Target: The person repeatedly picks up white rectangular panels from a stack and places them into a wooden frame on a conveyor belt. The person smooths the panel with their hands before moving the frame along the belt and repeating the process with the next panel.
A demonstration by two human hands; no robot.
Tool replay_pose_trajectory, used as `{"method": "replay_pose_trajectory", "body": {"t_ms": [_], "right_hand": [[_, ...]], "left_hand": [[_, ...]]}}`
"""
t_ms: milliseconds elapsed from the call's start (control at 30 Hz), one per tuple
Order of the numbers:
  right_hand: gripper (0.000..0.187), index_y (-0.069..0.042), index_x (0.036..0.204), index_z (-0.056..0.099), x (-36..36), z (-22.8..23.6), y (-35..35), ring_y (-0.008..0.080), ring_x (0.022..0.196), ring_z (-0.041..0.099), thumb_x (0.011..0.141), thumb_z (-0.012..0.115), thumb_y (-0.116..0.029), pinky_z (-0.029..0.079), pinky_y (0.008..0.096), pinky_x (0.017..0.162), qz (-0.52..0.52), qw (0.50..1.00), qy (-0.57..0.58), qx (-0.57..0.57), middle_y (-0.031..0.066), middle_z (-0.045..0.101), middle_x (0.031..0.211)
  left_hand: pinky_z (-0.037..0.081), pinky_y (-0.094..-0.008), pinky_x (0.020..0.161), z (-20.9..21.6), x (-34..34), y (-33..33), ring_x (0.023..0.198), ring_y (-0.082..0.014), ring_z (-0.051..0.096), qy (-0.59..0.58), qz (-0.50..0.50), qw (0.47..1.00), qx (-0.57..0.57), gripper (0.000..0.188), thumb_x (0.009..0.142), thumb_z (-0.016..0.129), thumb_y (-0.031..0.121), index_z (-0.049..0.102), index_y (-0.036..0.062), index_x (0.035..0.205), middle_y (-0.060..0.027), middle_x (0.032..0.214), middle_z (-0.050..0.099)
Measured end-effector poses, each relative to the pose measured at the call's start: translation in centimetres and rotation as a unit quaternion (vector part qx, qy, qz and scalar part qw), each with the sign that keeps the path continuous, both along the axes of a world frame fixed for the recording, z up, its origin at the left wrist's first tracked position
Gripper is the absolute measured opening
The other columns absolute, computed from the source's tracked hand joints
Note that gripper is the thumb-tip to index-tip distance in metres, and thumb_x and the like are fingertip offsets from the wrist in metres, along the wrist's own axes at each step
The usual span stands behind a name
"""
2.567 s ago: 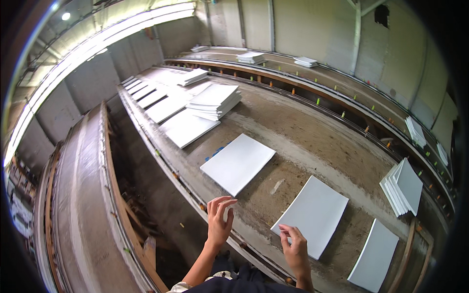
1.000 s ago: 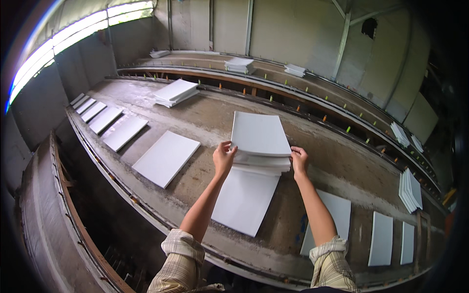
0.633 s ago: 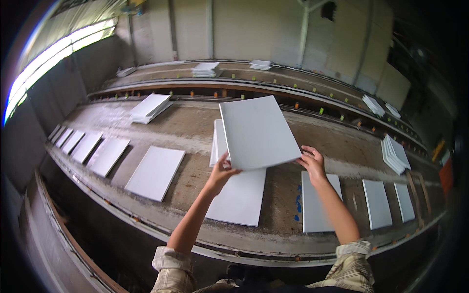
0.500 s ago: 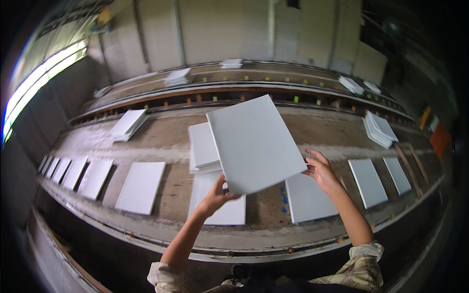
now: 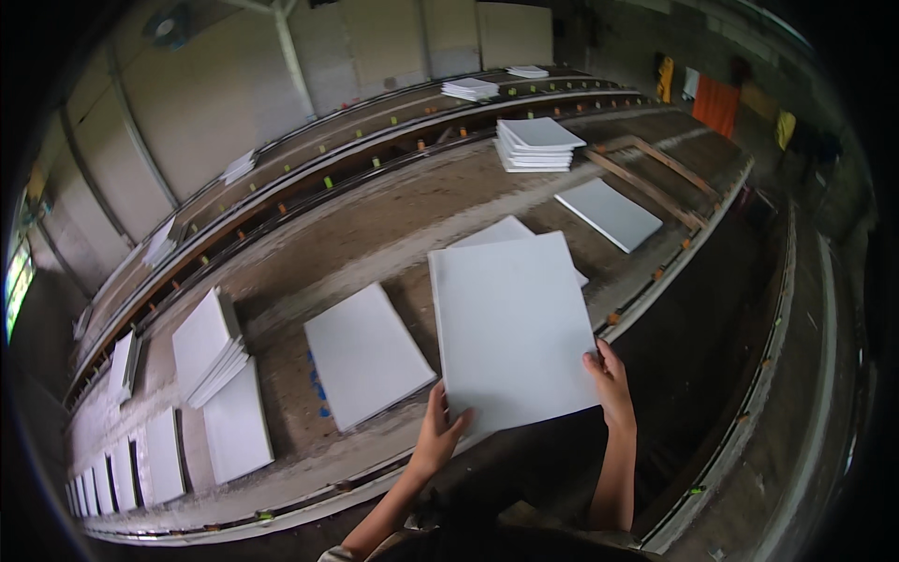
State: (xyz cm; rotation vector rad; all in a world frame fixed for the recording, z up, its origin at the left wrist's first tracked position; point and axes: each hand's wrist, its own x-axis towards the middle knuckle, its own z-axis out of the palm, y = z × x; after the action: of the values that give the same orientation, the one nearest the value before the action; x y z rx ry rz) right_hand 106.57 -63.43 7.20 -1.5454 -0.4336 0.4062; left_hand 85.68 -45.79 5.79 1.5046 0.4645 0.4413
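Note:
Between my hands is a white rectangular panel (image 5: 515, 332), thin and smooth like a blank canvas, held above the front part of a long table. My left hand (image 5: 440, 431) grips its lower left corner, with the thumb on the upper face. My right hand (image 5: 611, 379) grips the lower right edge, the fingertips showing at the rim. Behind the held panel, another white panel (image 5: 501, 229) lies mostly hidden on the table. One flat panel (image 5: 370, 356) rests to the left, and one more (image 5: 611, 215) lies farther right.
The long brown table (image 5: 309, 248) has a pale rail with small orange and green clips. A neat stack of panels (image 5: 538, 148) and a wooden frame (image 5: 646, 178) sit toward its far right end. At left are a fanned stack (image 5: 208, 347) and several single panels.
My view has turned right along the table. The held panel has gone from tilted to straighter and sits lower, closer to me. Both hands keep their hold on it.

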Motion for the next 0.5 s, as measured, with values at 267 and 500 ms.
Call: {"method": "replay_pose_trajectory", "body": {"t_ms": [267,500], "right_hand": [[0.036,0.006,0.115,0.053,9.8,-1.9,-8.7,0.0153,0.092,0.057,0.086,0.057,-0.014,0.043,0.0266,0.081,-0.176,0.984,0.013,0.002,0.0105,0.061,0.102],[0.038,0.006,0.113,0.055,16.0,-1.9,-10.2,0.0195,0.093,0.059,0.085,0.06,-0.02,0.044,0.0285,0.082,-0.202,0.976,-0.071,-0.028,0.0147,0.062,0.102]], "left_hand": [[0.043,-0.029,0.087,-2.4,14.0,-6.5,0.101,-0.016,0.053,-0.054,-0.022,0.997,0.046,0.057,0.089,0.053,0.004,0.024,0.0044,0.139,-0.0115,0.115,0.052],[0.044,-0.0281,0.087,-0.1,21.1,-7.2,0.107,-0.018,0.051,-0.013,-0.037,0.999,0.031,0.061,0.089,0.053,0.004,0.022,0.0036,0.141,-0.0142,0.126,0.047]]}}
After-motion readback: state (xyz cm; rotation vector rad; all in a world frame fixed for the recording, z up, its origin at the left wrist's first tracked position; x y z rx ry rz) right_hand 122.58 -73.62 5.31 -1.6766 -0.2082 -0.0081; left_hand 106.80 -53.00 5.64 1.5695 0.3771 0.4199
